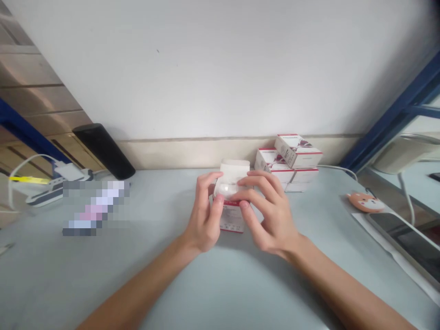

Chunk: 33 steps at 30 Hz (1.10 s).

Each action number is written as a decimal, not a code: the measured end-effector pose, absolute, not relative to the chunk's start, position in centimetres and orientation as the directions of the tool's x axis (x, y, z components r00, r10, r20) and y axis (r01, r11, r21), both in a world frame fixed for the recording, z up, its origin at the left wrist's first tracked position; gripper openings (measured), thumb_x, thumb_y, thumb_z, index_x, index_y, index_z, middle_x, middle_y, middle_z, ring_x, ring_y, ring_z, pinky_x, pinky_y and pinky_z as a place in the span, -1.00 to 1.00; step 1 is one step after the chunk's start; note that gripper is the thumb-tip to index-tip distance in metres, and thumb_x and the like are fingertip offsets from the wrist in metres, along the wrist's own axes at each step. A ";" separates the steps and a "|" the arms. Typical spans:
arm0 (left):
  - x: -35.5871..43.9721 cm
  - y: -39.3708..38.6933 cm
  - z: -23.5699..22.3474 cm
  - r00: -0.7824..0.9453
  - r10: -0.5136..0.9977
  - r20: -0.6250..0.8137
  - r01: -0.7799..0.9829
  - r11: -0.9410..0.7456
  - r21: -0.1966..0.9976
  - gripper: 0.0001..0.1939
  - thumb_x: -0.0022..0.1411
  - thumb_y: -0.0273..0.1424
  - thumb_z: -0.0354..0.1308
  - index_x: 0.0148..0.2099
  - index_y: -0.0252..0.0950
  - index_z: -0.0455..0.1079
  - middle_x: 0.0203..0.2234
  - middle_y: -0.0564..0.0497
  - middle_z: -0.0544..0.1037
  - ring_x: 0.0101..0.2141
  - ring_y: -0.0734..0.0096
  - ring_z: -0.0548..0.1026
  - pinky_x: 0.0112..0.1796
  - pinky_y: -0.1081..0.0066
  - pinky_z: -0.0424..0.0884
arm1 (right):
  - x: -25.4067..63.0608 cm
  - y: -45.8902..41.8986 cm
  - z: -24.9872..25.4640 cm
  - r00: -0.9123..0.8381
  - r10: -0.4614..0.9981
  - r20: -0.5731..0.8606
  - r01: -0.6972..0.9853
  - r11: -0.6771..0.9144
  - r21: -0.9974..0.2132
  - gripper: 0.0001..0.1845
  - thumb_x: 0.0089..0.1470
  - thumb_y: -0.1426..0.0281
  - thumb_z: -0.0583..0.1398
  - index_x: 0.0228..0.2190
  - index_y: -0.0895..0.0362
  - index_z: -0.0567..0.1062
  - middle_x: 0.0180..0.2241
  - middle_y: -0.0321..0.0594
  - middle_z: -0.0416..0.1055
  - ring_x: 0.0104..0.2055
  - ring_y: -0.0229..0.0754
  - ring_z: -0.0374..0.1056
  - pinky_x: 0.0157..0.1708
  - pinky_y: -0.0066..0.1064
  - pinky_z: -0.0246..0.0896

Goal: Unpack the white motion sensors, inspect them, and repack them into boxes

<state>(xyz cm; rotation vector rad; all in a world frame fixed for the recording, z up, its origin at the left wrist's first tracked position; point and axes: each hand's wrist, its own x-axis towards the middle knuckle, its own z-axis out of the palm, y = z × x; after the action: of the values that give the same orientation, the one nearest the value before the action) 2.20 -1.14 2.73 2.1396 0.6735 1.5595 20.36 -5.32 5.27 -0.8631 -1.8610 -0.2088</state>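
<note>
A small white and red carton (231,219) stands upright on the pale table (144,275), its top flap (235,166) raised. My left hand (205,215) grips its left side, fingers curled round the upper edge. My right hand (270,214) holds the right side, fingertips pressing on something white and rounded (227,188) at the open top. Both forearms reach in from the bottom of the view.
A stack of like white and red cartons (292,161) sits behind, against the wall. A black cylinder (105,150) leans at back left beside a power strip (55,187). On the right lie an orange fox-shaped pad (365,201), a cable and a dark screen (409,245).
</note>
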 end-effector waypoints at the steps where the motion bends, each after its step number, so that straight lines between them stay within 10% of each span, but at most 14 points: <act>1: 2.1 -1.1 2.8 0.273 0.573 0.773 0.203 -0.820 0.535 -0.65 0.58 -0.31 -0.10 0.32 -0.13 0.25 0.15 -0.15 0.37 0.13 0.16 0.42 0.09 0.11 0.47 | 20.4 -5.4 5.4 -0.218 0.471 0.855 0.652 0.722 -0.231 -0.78 0.25 0.51 0.16 -0.16 0.05 0.56 -0.11 -0.13 0.53 0.16 0.11 0.36 0.18 0.05 0.31; 7: 1.3 -1.0 3.9 0.397 0.599 0.695 0.350 -0.799 0.489 -0.64 0.56 -0.37 -0.16 0.01 -0.24 0.48 0.11 -0.19 0.30 -0.15 0.26 0.52 -0.17 0.16 0.55 | 20.6 -5.5 5.9 -0.232 0.519 0.823 0.698 0.677 -0.231 -0.63 0.26 0.53 0.16 0.06 0.03 0.46 -0.21 -0.20 0.57 0.12 0.08 0.38 0.10 -0.02 0.33; 12: 1.5 -0.8 4.2 0.376 0.612 0.696 0.356 -0.789 0.501 -0.67 0.55 -0.37 -0.12 -0.04 -0.22 0.51 0.05 -0.16 0.38 0.03 0.13 0.48 -0.10 0.17 0.53 | 20.2 -5.1 5.0 0.038 0.538 0.842 0.620 0.648 -0.442 -0.61 0.27 0.47 0.21 0.10 0.02 0.34 0.05 -0.01 0.36 0.10 0.03 0.39 0.04 -0.01 0.42; 20: 2.4 -1.8 3.1 0.288 0.661 0.693 0.186 -0.749 0.636 -0.68 0.52 -0.33 0.04 0.25 -0.09 0.33 0.07 -0.10 0.47 0.06 0.15 0.46 -0.02 0.17 0.52 | 19.6 -5.3 4.4 0.114 0.699 0.706 0.502 0.573 -0.648 -0.85 0.40 0.38 0.14 -0.16 0.00 0.54 0.31 -0.09 0.29 0.46 0.09 0.12 0.34 0.15 0.19; 26: 2.9 -2.1 2.7 0.246 0.818 0.520 -0.029 -0.530 0.848 -0.46 0.50 -0.25 0.15 0.41 0.07 0.07 0.23 -0.08 0.36 -0.04 0.29 0.55 -0.15 0.27 0.59 | 19.8 -4.8 4.6 0.193 0.727 0.659 0.339 0.581 -0.740 -0.34 0.39 0.36 0.18 0.40 -0.09 0.11 0.27 -0.01 0.38 0.27 -0.01 0.39 0.16 0.03 0.45; 33: 2.2 -0.3 1.6 0.305 0.745 0.593 -0.029 -0.615 0.788 -0.34 0.48 -0.19 0.22 0.47 0.10 0.04 0.15 -0.08 0.44 0.05 0.25 0.54 0.02 0.20 0.57 | 20.4 -4.7 5.5 0.102 0.582 0.807 0.497 0.673 -0.548 -0.83 0.38 0.43 0.18 -0.09 0.00 0.57 -0.16 -0.16 0.48 -0.14 -0.12 0.46 -0.10 -0.15 0.49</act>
<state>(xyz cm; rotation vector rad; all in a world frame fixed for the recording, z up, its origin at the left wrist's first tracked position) 2.24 -0.28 1.61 1.8599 0.6380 1.3776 20.43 -4.71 5.53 -0.9249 -1.5366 0.0783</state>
